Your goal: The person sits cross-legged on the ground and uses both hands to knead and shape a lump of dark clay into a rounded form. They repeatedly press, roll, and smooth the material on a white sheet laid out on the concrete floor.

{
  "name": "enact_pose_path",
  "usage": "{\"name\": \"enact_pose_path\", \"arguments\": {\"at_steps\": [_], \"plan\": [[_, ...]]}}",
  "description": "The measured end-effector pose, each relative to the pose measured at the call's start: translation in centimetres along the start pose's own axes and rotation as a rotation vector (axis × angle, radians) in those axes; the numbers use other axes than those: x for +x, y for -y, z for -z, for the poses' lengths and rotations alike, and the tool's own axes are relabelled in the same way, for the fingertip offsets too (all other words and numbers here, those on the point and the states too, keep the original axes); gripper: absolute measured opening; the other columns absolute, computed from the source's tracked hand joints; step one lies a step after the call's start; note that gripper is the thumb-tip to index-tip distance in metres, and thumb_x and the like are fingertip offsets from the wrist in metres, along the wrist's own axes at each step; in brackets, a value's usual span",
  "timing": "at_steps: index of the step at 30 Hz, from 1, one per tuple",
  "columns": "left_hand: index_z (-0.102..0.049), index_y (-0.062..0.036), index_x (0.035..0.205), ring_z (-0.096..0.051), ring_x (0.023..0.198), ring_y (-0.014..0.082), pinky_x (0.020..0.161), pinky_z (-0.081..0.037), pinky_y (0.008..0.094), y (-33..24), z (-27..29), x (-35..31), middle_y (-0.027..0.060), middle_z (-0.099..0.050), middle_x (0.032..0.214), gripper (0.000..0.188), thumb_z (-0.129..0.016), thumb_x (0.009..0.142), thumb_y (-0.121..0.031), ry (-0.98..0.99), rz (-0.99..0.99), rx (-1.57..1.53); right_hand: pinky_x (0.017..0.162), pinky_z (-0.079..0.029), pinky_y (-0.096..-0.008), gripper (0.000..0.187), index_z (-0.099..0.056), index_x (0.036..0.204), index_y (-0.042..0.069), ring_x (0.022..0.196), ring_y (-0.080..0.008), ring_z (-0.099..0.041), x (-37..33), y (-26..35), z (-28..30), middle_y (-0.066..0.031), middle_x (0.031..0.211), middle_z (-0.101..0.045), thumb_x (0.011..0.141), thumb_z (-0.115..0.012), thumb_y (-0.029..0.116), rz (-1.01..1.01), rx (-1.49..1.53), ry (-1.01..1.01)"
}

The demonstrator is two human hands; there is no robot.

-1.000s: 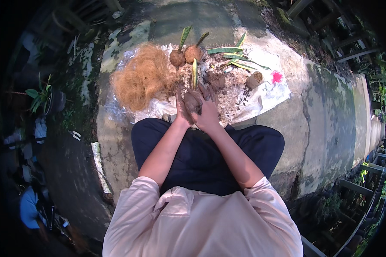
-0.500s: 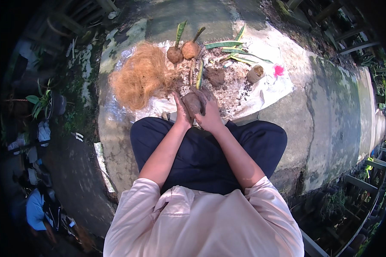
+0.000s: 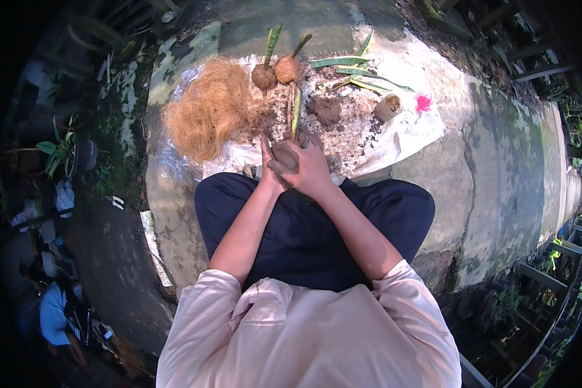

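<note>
On my feed, left hand (image 3: 269,167) and right hand (image 3: 311,167) have their fingers cupped round a mud lump (image 3: 284,157), leaf (image 3: 296,113) just beyond, fibre (image 3: 210,110) off left.

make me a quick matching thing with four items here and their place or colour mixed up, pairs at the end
1 fibre
2 clump
3 pink thing
4 cut leaves

a at the far right of the sheet
b green with yellow edges
c held between left hand and right hand
d orange-brown, on the sheet's left

Pairs: 1-d, 2-c, 3-a, 4-b
</note>
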State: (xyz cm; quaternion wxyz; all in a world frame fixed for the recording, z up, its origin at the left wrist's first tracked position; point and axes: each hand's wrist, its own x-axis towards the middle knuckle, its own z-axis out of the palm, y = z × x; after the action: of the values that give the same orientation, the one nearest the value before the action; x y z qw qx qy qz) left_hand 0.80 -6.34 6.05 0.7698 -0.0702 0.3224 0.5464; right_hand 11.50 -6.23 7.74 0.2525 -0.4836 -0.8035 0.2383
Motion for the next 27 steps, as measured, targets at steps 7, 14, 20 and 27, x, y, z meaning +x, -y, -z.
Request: {"name": "enact_pose_path", "arguments": {"at_steps": [7,14,20,27], "plan": [[-0.056,-0.0101,0.115,-0.062,0.089,0.0229,0.081,-0.051,0.0409,-0.9,5.2,2.4,0.0107,-0.062,0.098,0.078,-0.035,0.085,-0.080,0.190,0.004,0.077,0.103,-0.035,-0.0521,0.048,-0.061,0.119,0.018,0.116,-0.0424,-0.049,0.0,0.5,0.6,-0.0170,0.125,-0.056,0.077,-0.073,0.038,0.006,0.081,-0.029],[-0.054,-0.0094,0.124,-0.058,0.105,0.0268,0.094,-0.046,0.0451,0.3,2.3,0.6,0.0102,-0.061,0.112,0.083,-0.032,0.086,-0.080,0.006,-0.166,0.219,0.102,-0.037,-0.0465,0.040,-0.065,0.110,0.010,0.118,-0.0381,-0.049,-0.6,0.2,-0.9,-0.0143,0.129,-0.055,0.071,-0.071,0.017,-0.048,0.243,-0.197],[-0.054,-0.0088,0.122,-0.056,0.109,0.0257,0.097,-0.045,0.0429,0.2,2.3,0.2,0.0126,-0.058,0.116,0.079,-0.032,0.088,-0.077,0.005,-0.188,0.289,0.100,-0.038,-0.0447,0.040,-0.066,0.109,0.011,0.117,-0.0351,-0.050,-0.7,-0.1,-2.3,-0.0124,0.127,-0.057,0.070,-0.071,0.014,-0.019,0.230,-0.291],[-0.057,-0.0056,0.110,-0.061,0.100,0.0239,0.093,-0.048,0.0391,0.6,1.4,0.1,0.0123,-0.063,0.105,0.071,-0.026,0.095,-0.068,0.127,-0.295,0.323,0.098,-0.039,-0.0435,0.042,-0.065,0.112,0.012,0.112,-0.0328,-0.053,-0.7,0.7,-1.3,-0.0113,0.126,-0.059,0.070,-0.071,0.015,-0.073,0.241,-0.336]]}}
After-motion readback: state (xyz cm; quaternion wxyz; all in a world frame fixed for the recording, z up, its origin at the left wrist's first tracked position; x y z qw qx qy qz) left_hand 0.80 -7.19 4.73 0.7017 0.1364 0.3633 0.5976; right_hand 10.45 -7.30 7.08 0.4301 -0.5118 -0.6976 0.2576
